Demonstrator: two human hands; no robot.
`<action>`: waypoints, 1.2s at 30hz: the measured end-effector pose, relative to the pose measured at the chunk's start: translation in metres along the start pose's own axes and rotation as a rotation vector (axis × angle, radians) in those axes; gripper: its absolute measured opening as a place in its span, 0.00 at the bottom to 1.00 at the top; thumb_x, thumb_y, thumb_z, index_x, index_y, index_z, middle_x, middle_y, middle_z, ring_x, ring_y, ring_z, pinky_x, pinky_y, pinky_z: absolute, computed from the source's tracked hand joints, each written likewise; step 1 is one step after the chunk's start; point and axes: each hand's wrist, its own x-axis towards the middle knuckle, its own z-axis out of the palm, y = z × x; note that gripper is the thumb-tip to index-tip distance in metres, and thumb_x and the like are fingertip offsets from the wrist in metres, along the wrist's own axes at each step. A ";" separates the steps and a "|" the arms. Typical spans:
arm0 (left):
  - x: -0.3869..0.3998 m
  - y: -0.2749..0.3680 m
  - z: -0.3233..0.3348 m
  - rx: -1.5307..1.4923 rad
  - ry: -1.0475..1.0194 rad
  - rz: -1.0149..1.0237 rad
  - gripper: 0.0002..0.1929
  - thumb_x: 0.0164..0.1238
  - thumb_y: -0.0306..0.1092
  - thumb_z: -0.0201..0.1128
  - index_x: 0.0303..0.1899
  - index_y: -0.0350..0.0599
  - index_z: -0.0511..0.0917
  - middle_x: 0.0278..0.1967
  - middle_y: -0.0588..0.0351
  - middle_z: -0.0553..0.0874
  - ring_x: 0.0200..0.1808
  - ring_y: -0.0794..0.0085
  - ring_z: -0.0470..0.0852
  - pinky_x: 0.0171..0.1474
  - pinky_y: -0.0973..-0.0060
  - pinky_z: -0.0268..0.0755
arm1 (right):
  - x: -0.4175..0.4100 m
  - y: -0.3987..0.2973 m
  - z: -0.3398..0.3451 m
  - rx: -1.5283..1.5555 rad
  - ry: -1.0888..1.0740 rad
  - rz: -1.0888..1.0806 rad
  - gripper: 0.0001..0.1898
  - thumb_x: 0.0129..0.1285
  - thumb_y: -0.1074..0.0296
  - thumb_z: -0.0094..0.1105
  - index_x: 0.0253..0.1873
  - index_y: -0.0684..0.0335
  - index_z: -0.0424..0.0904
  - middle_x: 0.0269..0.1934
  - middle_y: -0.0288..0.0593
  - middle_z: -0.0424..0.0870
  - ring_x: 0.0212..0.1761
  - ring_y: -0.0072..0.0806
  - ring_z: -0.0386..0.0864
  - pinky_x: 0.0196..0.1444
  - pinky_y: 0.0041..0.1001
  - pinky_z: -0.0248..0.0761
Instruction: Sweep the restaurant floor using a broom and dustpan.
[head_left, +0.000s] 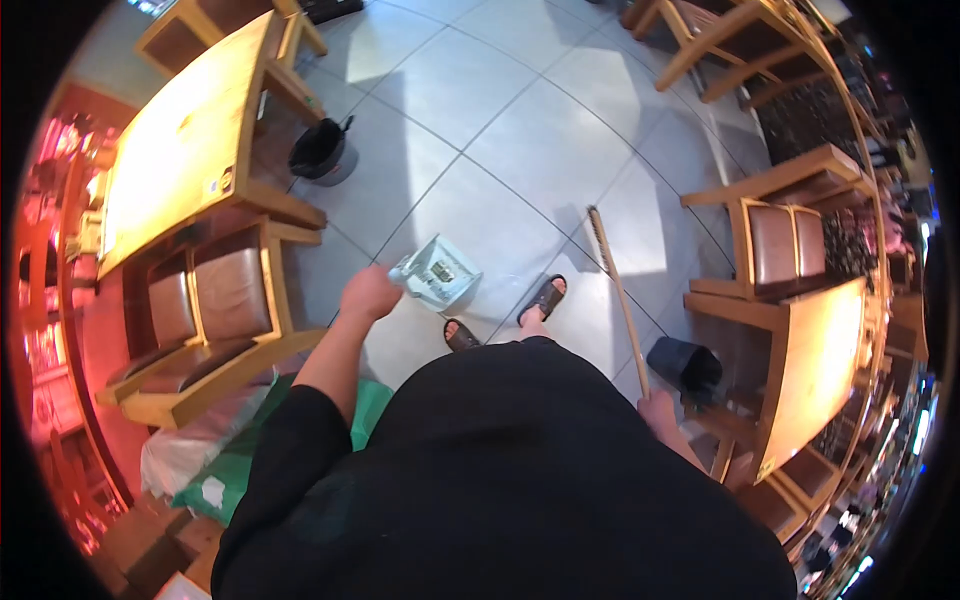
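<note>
My left hand (371, 292) grips the handle of a pale dustpan (448, 276), which is tilted with its broad end away from the hand. Some dark marks show in the pan's middle; I cannot tell whether they are print or debris. At the right, my right hand (660, 412) is closed around the lower end of a long wooden-handled broom (621, 292). Its narrow bristled head reaches forward over the tiles. My feet in dark open-toed sandals (544, 298) stand between the two tools.
Large grey floor tiles (517, 142) lie ahead. Black-lined bins stand beside the left table (187, 127) and the right table (814, 367): a left bin (334, 165) and a right bin (667, 362). Brown-padded wooden chairs (232, 307) flank the aisle. Green bags (217, 480) and cardboard boxes (142, 540) sit at lower left.
</note>
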 end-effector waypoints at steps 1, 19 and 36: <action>-0.003 -0.001 -0.002 0.006 0.011 0.018 0.14 0.52 0.38 0.59 0.40 0.45 0.82 0.41 0.45 0.84 0.45 0.51 0.82 0.48 0.59 0.75 | 0.003 0.002 -0.001 -0.030 0.007 0.073 0.13 0.55 0.69 0.50 0.40 0.73 0.78 0.32 0.62 0.81 0.35 0.55 0.80 0.42 0.44 0.73; 0.002 0.014 -0.002 0.089 0.019 0.012 0.15 0.52 0.40 0.58 0.38 0.42 0.82 0.39 0.45 0.85 0.44 0.52 0.82 0.47 0.60 0.75 | 0.063 -0.163 0.010 -0.126 -0.360 -0.248 0.17 0.53 0.66 0.54 0.39 0.80 0.78 0.35 0.66 0.81 0.37 0.51 0.83 0.41 0.39 0.76; -0.008 0.023 -0.011 0.106 -0.010 -0.051 0.14 0.50 0.40 0.60 0.37 0.44 0.83 0.39 0.43 0.84 0.43 0.50 0.82 0.48 0.59 0.75 | 0.040 -0.012 -0.075 0.557 -0.680 0.128 0.11 0.68 0.64 0.50 0.33 0.64 0.76 0.19 0.35 0.71 0.17 0.21 0.69 0.18 0.24 0.63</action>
